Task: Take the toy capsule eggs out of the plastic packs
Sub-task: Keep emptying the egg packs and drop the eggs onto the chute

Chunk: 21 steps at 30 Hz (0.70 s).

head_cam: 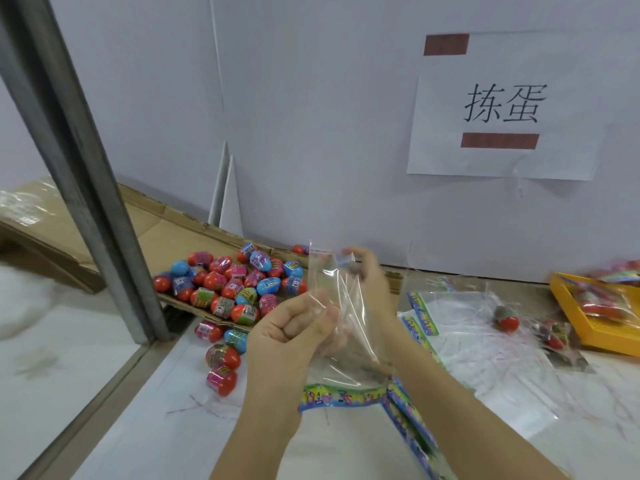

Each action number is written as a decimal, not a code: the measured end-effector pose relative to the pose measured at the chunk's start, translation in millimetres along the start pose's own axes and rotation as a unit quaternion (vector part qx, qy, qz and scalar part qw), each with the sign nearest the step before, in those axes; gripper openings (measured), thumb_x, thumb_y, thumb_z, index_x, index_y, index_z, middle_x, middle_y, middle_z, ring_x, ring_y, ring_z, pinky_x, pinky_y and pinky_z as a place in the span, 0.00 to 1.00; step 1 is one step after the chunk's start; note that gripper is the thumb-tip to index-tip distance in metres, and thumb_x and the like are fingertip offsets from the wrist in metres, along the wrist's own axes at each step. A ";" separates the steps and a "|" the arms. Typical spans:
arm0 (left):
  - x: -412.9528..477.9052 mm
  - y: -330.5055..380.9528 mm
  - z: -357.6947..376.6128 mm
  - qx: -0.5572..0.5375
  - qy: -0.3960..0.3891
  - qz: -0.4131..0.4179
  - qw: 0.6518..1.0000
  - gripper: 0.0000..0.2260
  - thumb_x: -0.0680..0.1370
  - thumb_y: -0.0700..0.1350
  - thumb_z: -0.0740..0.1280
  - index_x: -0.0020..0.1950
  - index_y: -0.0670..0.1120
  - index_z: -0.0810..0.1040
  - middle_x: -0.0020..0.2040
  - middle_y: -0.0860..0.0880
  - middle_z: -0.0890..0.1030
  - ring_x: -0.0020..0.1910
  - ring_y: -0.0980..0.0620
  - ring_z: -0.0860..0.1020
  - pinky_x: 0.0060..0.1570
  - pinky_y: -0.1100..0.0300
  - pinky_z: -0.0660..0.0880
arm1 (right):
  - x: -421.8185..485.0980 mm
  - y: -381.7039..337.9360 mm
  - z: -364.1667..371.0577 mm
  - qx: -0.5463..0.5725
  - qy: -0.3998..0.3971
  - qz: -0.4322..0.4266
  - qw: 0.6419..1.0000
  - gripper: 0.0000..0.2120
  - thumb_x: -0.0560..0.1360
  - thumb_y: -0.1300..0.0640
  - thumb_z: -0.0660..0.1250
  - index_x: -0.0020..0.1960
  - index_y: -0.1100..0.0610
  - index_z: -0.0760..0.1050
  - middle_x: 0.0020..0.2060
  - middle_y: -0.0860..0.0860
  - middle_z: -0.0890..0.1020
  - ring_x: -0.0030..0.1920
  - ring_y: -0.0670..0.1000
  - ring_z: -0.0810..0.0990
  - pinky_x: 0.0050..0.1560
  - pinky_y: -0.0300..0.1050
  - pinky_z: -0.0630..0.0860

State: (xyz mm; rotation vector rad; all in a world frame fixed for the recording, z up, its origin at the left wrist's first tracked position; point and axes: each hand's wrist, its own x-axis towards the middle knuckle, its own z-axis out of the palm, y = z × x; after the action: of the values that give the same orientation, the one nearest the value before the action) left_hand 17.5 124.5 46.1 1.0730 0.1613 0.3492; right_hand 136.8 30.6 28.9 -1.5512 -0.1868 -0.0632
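I hold a clear plastic pack (341, 320) upright in front of me, its colourful header card (341, 396) at the bottom. My left hand (294, 327) pinches its left side. My right hand (363, 271) is partly behind the film near the pack's top, its fingers curled round something small and blurred. Many loose capsule eggs (235, 282), red with blue, pink or green wraps, lie piled on a flat cardboard sheet (183, 237) to the left. Several more eggs (223, 356) lie on the white table below that pile.
Emptied packs and header cards (460, 323) are heaped on the right, with a lone egg (507, 318) on them. A yellow tray (588, 327) with filled packs stands far right. A grey metal post (86, 174) rises at the left. A white wall with a paper sign (502, 109) is behind.
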 end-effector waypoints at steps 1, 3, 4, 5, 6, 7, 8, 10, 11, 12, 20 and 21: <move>-0.4 0.1 0.3 0.001 -0.007 0.006 1.000 0.12 0.60 0.41 0.75 0.43 0.48 0.87 0.37 0.43 0.85 0.32 0.52 0.83 0.32 0.63 0.79 | -2.0 -8.2 -9.1 0.043 0.026 -0.018 0.999 0.11 0.78 0.65 0.61 0.58 0.57 0.74 0.42 0.52 0.79 0.28 0.39 0.75 0.31 0.32 0.72; -1.9 -1.5 2.9 0.005 -0.017 0.015 1.000 0.14 0.58 0.43 0.76 0.42 0.49 0.87 0.38 0.43 0.85 0.34 0.51 0.84 0.33 0.63 0.79 | -11.3 -28.5 -37.5 0.126 0.044 -0.065 0.989 0.14 0.77 0.67 0.61 0.56 0.51 0.76 0.39 0.53 0.78 0.28 0.45 0.76 0.32 0.38 0.75; -2.4 -1.1 3.3 0.009 -0.021 0.020 1.000 0.14 0.57 0.44 0.76 0.42 0.50 0.87 0.38 0.43 0.85 0.35 0.51 0.84 0.34 0.63 0.79 | -18.1 -40.4 -51.6 0.162 0.020 -0.087 0.983 0.15 0.76 0.66 0.61 0.55 0.49 0.78 0.39 0.54 0.78 0.29 0.48 0.77 0.33 0.40 0.77; -3.5 -2.6 4.2 0.015 -0.027 0.024 0.999 0.14 0.57 0.44 0.76 0.41 0.50 0.87 0.37 0.43 0.85 0.34 0.51 0.84 0.34 0.64 0.79 | -28.4 -48.2 -63.9 0.180 -0.019 -0.100 0.978 0.16 0.74 0.64 0.61 0.54 0.48 0.80 0.39 0.55 0.78 0.30 0.50 0.77 0.34 0.42 0.77; -4.6 -4.0 5.6 0.022 -0.032 0.025 0.999 0.13 0.57 0.43 0.76 0.41 0.50 0.87 0.37 0.44 0.85 0.34 0.52 0.83 0.34 0.64 0.79 | -37.6 -54.5 -72.1 0.177 -0.057 -0.107 0.977 0.16 0.72 0.63 0.62 0.53 0.48 0.81 0.39 0.55 0.79 0.31 0.51 0.78 0.35 0.42 0.77; -5.6 -5.2 6.5 0.031 -0.041 0.027 0.998 0.13 0.58 0.42 0.76 0.41 0.49 0.87 0.36 0.44 0.85 0.34 0.52 0.83 0.33 0.64 0.79 | -46.9 -58.8 -76.5 0.161 -0.087 -0.111 0.977 0.16 0.70 0.63 0.63 0.52 0.49 0.80 0.39 0.54 0.80 0.31 0.52 0.79 0.35 0.42 0.76; -6.6 -6.5 7.3 0.040 -0.051 0.030 0.997 0.12 0.59 0.41 0.76 0.41 0.48 0.87 0.37 0.43 0.85 0.34 0.52 0.83 0.33 0.64 0.79 | -54.7 -62.6 -78.3 0.142 -0.108 -0.113 0.977 0.16 0.68 0.65 0.64 0.52 0.50 0.78 0.37 0.53 0.81 0.31 0.52 0.79 0.35 0.42 0.76; -8.1 -8.8 8.6 0.057 -0.076 0.033 0.995 0.12 0.59 0.41 0.76 0.42 0.49 0.87 0.37 0.43 0.86 0.34 0.51 0.84 0.35 0.62 0.80 | -64.0 -66.6 -81.3 0.107 -0.116 -0.117 0.980 0.15 0.66 0.67 0.65 0.49 0.52 0.73 0.36 0.51 0.82 0.32 0.52 0.78 0.36 0.40 0.76; -9.0 -9.4 8.8 0.067 -0.091 0.035 0.993 0.13 0.59 0.42 0.76 0.42 0.50 0.87 0.38 0.43 0.86 0.35 0.50 0.84 0.36 0.61 0.81 | -66.3 -67.4 -82.2 0.085 -0.117 -0.121 0.982 0.15 0.66 0.67 0.66 0.48 0.51 0.72 0.36 0.51 0.82 0.33 0.53 0.77 0.37 0.41 0.75; -9.7 -10.2 8.7 0.075 -0.104 0.036 0.991 0.14 0.58 0.44 0.77 0.43 0.52 0.87 0.38 0.43 0.86 0.35 0.50 0.84 0.38 0.59 0.82 | -68.4 -69.2 -82.0 0.063 -0.120 -0.123 0.983 0.16 0.66 0.66 0.67 0.46 0.48 0.72 0.37 0.52 0.83 0.35 0.54 0.75 0.37 0.42 0.74; -9.0 -16.2 7.2 0.084 -0.142 0.040 0.985 0.15 0.60 0.42 0.76 0.46 0.48 0.87 0.41 0.42 0.86 0.39 0.48 0.85 0.39 0.55 0.83 | -74.9 -73.3 -84.9 -0.120 -0.169 -0.116 0.971 0.12 0.65 0.58 0.71 0.44 0.44 0.75 0.43 0.47 0.81 0.34 0.48 0.70 0.36 0.42 0.68; -8.9 -17.0 7.4 0.081 -0.142 0.037 0.986 0.15 0.60 0.42 0.76 0.46 0.46 0.87 0.42 0.42 0.86 0.40 0.47 0.85 0.41 0.54 0.83 | -75.1 -73.4 -83.7 -0.121 -0.161 -0.111 0.973 0.12 0.64 0.57 0.70 0.44 0.44 0.75 0.43 0.48 0.81 0.34 0.48 0.70 0.36 0.43 0.69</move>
State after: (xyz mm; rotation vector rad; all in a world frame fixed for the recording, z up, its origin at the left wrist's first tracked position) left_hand 14.8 108.0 34.3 1.2805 -0.1062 0.2497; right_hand 57.9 -60.2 88.7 -1.7722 -0.6297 -0.0104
